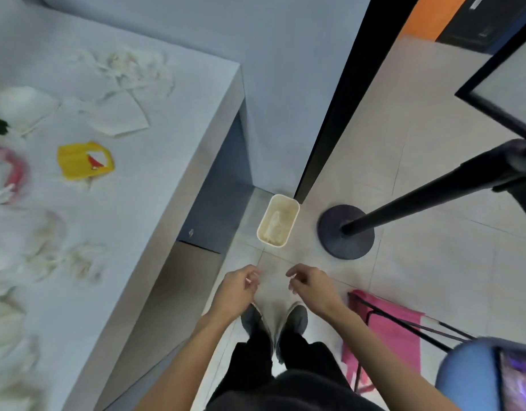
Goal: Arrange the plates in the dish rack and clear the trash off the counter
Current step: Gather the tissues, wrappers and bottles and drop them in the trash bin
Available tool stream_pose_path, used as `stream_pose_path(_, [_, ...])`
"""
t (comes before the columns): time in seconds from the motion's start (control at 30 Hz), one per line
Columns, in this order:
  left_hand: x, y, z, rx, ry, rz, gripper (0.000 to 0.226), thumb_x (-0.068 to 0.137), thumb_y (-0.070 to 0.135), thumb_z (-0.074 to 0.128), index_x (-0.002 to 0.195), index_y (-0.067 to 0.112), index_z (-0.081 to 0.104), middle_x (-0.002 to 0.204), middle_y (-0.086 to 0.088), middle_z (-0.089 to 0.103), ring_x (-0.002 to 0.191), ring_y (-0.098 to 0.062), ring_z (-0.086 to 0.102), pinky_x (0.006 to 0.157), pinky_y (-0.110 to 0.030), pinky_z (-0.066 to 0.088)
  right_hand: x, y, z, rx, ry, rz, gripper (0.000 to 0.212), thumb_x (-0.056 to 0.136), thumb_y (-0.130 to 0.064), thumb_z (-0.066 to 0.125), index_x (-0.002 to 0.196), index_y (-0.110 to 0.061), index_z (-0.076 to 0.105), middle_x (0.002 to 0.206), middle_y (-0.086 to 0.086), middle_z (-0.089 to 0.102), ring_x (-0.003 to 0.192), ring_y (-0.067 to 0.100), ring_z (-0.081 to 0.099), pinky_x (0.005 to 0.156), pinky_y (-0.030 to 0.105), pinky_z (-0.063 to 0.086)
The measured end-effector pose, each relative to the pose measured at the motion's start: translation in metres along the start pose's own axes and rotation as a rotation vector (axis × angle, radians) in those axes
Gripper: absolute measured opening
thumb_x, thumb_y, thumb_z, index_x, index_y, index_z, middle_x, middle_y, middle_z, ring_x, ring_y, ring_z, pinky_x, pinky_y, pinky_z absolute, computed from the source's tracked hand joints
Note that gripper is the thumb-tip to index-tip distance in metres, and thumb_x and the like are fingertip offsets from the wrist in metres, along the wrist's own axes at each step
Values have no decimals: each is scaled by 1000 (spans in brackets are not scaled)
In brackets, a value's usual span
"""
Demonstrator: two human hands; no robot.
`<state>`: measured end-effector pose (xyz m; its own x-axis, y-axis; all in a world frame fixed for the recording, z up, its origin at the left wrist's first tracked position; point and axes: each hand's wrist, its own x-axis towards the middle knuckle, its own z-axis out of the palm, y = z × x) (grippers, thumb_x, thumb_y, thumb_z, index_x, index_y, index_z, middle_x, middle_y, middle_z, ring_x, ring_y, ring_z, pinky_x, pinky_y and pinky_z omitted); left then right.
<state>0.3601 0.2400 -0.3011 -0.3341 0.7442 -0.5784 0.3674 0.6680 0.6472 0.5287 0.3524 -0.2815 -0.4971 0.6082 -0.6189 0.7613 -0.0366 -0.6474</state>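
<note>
Left hand (237,289) and right hand (312,289) loose, empty; bin (289,223) ahead beside stand base (346,232)

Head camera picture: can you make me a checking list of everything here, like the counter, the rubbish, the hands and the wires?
Surface: grey counter, littered along its left part.
Job's things: yellow wrapper, white paper scraps and crumpled tissue lie on the counter; a blurred red-rimmed thing, maybe a plate, at the left edge; no dish rack in view; cream bin on the floor holds some trash.
Clutter: blurred white litter on the counter's near part.
Hands: left hand and right hand hang near the bin, fingers loosely curled, nothing plainly held.
Cables: nothing seen.
Surroundings: tiled floor, black stand, pink folding frame, blue chair.
</note>
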Motion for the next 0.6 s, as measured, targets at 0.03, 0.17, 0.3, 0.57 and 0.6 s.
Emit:
stream_pose_path(0.03, [-9, 1, -4, 33, 25, 19, 24, 96, 12, 54, 110, 26, 67, 95, 6, 71, 79, -8, 64, 79, -28, 54, -7, -7, 0, -33, 6, -28, 23, 85, -5, 54, 94, -23, 66, 76, 6, 72, 72, 19, 66, 61, 17, 43])
stream_pose_path(0.17, [-27, -6, -9, 66, 46, 65, 28, 94, 11, 55, 114, 26, 67, 97, 12, 70, 87, -7, 64, 83, -30, 55, -24, -21, 8, -113, 5, -141, 24, 88, -5, 53, 101, -18, 69, 82, 2, 71, 76, 15, 63, 63, 7, 39])
stream_pose_path(0.3, [-39, -5, -10, 54, 95, 127, 30, 93, 8, 55, 112, 27, 68, 94, 16, 69, 86, -4, 63, 81, -30, 56, -35, -27, 11, -187, 9, -244, 24, 89, -3, 54, 104, -12, 70, 84, -6, 65, 76, 10, 58, 68, 8, 37])
stream_pose_path(0.57, [-110, 6, -25, 5, 388, 96, 29, 97, 9, 51, 116, 22, 69, 104, 13, 70, 90, 3, 57, 82, -11, 45, -44, -64, 12, -524, -208, -626, 23, 94, -11, 54, 114, -16, 66, 105, -2, 65, 91, 16, 61, 85, 29, 51])
stream_pose_path(0.6, [-124, 5, -27, -23, 450, 61, 29, 97, 8, 51, 117, 21, 69, 105, 11, 70, 90, 3, 57, 80, -6, 41, -44, -72, 15, -575, -262, -682, 22, 95, -12, 54, 114, -17, 66, 108, -2, 65, 94, 15, 60, 86, 28, 50])
